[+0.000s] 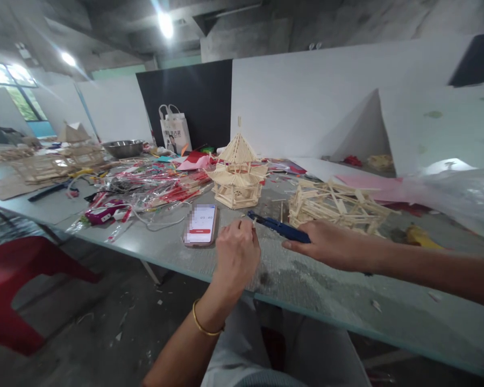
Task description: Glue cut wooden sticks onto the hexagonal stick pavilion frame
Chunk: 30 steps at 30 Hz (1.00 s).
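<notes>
My right hand (pixel 331 246) grips a long dark blue hand tool (pixel 284 230), whose narrow dark tip points left; its exact kind is not clear. Close beside that tip, my left hand (pixel 239 252) is closed in a pinch. A small pale bit shows by the tip, but what the left fingers hold is hidden. Just behind the hands stands a little pavilion model (pixel 239 180) of thin wooden sticks, with a pointed roof. To its right, behind the tool, lies a loose stick framework (pixel 334 204). A phone (pixel 200 226) with a lit screen lies left of my left hand.
Plastic-wrapped red sticks (pixel 165 188) and a white cable clutter the left of the grey table (pixel 306 290). Farther back are a metal bowl (pixel 123 148) and a paper bag (pixel 175 131). A yellow object (pixel 423 236) lies beyond my right forearm. A red stool (pixel 36 269) stands at the left.
</notes>
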Each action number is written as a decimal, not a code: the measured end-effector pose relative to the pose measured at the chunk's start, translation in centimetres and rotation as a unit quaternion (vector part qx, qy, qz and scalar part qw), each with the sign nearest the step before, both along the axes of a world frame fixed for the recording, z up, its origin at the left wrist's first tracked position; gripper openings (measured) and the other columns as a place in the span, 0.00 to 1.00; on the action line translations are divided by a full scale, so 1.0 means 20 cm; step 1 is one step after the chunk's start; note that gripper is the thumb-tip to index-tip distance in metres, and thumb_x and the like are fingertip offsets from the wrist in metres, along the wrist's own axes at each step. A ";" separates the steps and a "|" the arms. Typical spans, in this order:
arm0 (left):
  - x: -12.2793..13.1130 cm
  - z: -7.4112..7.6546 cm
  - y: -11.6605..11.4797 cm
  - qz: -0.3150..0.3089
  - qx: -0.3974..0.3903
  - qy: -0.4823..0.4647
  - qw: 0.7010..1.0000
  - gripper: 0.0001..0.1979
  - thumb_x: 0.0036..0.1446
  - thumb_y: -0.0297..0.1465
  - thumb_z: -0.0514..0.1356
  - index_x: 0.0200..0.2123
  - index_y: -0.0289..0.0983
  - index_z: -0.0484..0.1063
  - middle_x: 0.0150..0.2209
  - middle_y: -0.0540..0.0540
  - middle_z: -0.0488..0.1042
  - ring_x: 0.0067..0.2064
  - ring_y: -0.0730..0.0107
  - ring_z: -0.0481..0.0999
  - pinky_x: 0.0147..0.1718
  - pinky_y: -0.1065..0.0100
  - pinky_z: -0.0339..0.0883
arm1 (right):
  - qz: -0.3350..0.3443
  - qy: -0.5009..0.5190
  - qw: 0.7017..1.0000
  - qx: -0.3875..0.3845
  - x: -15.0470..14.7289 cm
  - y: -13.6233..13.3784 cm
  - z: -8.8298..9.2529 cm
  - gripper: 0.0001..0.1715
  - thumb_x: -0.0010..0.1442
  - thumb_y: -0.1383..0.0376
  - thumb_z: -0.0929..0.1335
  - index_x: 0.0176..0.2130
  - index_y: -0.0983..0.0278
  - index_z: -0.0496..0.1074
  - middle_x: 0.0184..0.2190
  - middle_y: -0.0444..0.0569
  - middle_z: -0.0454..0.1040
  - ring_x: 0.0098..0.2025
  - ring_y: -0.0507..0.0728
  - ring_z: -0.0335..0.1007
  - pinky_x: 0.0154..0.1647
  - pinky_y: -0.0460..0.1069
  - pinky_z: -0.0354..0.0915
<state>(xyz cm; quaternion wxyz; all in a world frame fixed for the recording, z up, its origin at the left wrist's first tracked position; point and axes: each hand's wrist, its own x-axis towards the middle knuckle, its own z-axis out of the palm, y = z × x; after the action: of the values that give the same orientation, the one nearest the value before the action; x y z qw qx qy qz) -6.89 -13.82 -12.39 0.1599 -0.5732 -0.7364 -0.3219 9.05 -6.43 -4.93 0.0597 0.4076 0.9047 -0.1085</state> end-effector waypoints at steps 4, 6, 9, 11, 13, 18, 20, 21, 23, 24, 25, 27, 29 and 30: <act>0.01 -0.01 0.04 -0.008 -0.023 0.022 0.999 0.07 0.58 0.26 0.52 0.31 0.36 0.69 0.31 0.44 0.73 0.33 0.63 0.72 0.31 0.66 0.58 | 0.038 -0.005 0.999 0.038 0.02 0.08 -0.07 0.23 0.59 0.50 0.59 0.27 0.65 0.67 0.23 0.50 0.69 0.28 0.56 0.68 0.28 0.48 0.58; 0.01 -0.03 0.07 -0.021 -0.039 0.021 0.999 0.08 0.58 0.25 0.51 0.32 0.35 0.70 0.32 0.42 0.74 0.32 0.62 0.73 0.30 0.66 0.58 | 0.062 -0.004 0.996 0.071 0.02 0.11 -0.09 0.20 0.58 0.53 0.61 0.27 0.65 0.67 0.26 0.52 0.71 0.32 0.58 0.69 0.31 0.48 0.60; 0.00 -0.04 0.11 -0.030 -0.037 -0.006 0.999 0.09 0.57 0.25 0.50 0.33 0.35 0.70 0.32 0.39 0.74 0.32 0.60 0.73 0.30 0.65 0.58 | 0.057 -0.009 0.995 0.078 0.00 0.14 -0.10 0.19 0.57 0.54 0.61 0.24 0.65 0.66 0.23 0.53 0.71 0.29 0.58 0.70 0.30 0.49 0.61; -0.02 -0.03 0.12 -0.031 -0.023 -0.021 0.999 0.10 0.57 0.25 0.50 0.32 0.36 0.71 0.32 0.39 0.74 0.33 0.60 0.73 0.31 0.65 0.57 | 0.021 -0.008 1.000 -0.004 -0.01 0.14 -0.09 0.24 0.59 0.51 0.59 0.21 0.65 0.62 0.16 0.51 0.67 0.21 0.56 0.67 0.25 0.48 0.61; -0.03 -0.02 0.12 -0.029 -0.012 -0.025 0.999 0.10 0.57 0.25 0.50 0.30 0.36 0.71 0.31 0.39 0.74 0.32 0.60 0.73 0.30 0.65 0.57 | -0.022 0.010 0.995 -0.097 -0.01 0.12 -0.07 0.28 0.60 0.49 0.57 0.19 0.65 0.60 0.13 0.49 0.64 0.16 0.54 0.64 0.20 0.47 0.60; -0.07 0.03 0.11 -0.045 -0.027 -0.070 0.996 0.10 0.55 0.27 0.52 0.28 0.37 0.74 0.30 0.42 0.76 0.31 0.63 0.73 0.29 0.66 0.55 | -0.062 0.031 0.985 -0.159 -0.01 0.06 -0.01 0.26 0.60 0.51 0.60 0.19 0.66 0.61 0.13 0.48 0.64 0.14 0.50 0.62 0.16 0.44 0.58; -0.09 0.04 0.10 -0.060 -0.033 -0.105 0.992 0.09 0.54 0.28 0.54 0.28 0.38 0.75 0.29 0.45 0.77 0.31 0.66 0.73 0.30 0.68 0.55 | -0.060 0.029 0.985 -0.162 0.00 0.06 0.00 0.26 0.59 0.51 0.60 0.19 0.66 0.61 0.13 0.47 0.64 0.14 0.50 0.61 0.16 0.44 0.57; -0.10 0.05 0.10 -0.066 -0.035 -0.122 0.990 0.09 0.53 0.29 0.55 0.28 0.39 0.75 0.28 0.47 0.77 0.31 0.68 0.73 0.30 0.68 0.56 | -0.058 0.030 0.985 -0.163 0.01 0.06 0.00 0.26 0.59 0.51 0.60 0.19 0.66 0.62 0.13 0.47 0.64 0.14 0.50 0.61 0.16 0.44 0.57; -0.11 0.06 0.10 -0.076 -0.039 -0.153 0.985 0.08 0.53 0.29 0.56 0.28 0.38 0.75 0.26 0.49 0.77 0.30 0.70 0.73 0.30 0.70 0.56 | -0.049 0.031 0.985 -0.161 0.01 0.06 0.00 0.26 0.59 0.50 0.60 0.20 0.66 0.62 0.13 0.47 0.65 0.15 0.50 0.62 0.16 0.44 0.57; -0.11 0.07 0.10 -0.081 -0.042 -0.169 0.981 0.08 0.52 0.30 0.56 0.28 0.38 0.76 0.25 0.49 0.76 0.29 0.71 0.73 0.30 0.71 0.56 | -0.046 0.031 0.986 -0.158 0.02 0.06 0.00 0.26 0.59 0.50 0.60 0.20 0.66 0.62 0.13 0.47 0.65 0.14 0.50 0.62 0.16 0.44 0.57; -0.12 0.07 0.10 -0.087 -0.045 -0.182 0.978 0.08 0.52 0.30 0.56 0.27 0.38 0.76 0.25 0.49 0.76 0.28 0.72 0.73 0.29 0.71 0.56 | -0.044 0.030 0.986 -0.155 0.02 0.05 0.01 0.26 0.59 0.50 0.60 0.20 0.66 0.61 0.13 0.47 0.65 0.14 0.50 0.61 0.16 0.44 0.57; -0.12 0.07 0.10 -0.094 -0.050 -0.191 0.976 0.08 0.52 0.30 0.56 0.27 0.37 0.76 0.23 0.50 0.76 0.27 0.72 0.72 0.29 0.72 0.55 | -0.043 0.024 0.988 -0.149 0.02 0.04 0.01 0.26 0.59 0.51 0.59 0.20 0.65 0.60 0.12 0.47 0.64 0.14 0.50 0.61 0.16 0.44 0.57; -0.12 0.07 0.10 -0.099 -0.052 -0.191 0.975 0.09 0.52 0.30 0.56 0.26 0.37 0.76 0.22 0.50 0.75 0.26 0.73 0.72 0.28 0.72 0.55 | -0.052 0.010 0.988 -0.146 0.01 0.04 0.00 0.26 0.60 0.50 0.58 0.19 0.65 0.59 0.11 0.47 0.62 0.14 0.50 0.61 0.16 0.44 0.57; -0.12 0.07 0.10 -0.100 -0.052 -0.190 0.975 0.09 0.52 0.30 0.56 0.26 0.37 0.76 0.22 0.50 0.75 0.26 0.73 0.72 0.28 0.72 0.55 | -0.056 0.003 0.988 -0.141 0.01 0.05 -0.01 0.26 0.60 0.49 0.58 0.20 0.64 0.59 0.11 0.46 0.61 0.13 0.50 0.60 0.16 0.44 0.56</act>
<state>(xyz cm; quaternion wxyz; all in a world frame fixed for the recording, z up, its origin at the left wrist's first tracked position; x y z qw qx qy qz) -9.24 -11.83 -11.04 -0.0459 -0.5796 -0.7081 -0.4008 9.25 -5.51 -5.19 0.1075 0.4447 0.8565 -0.2389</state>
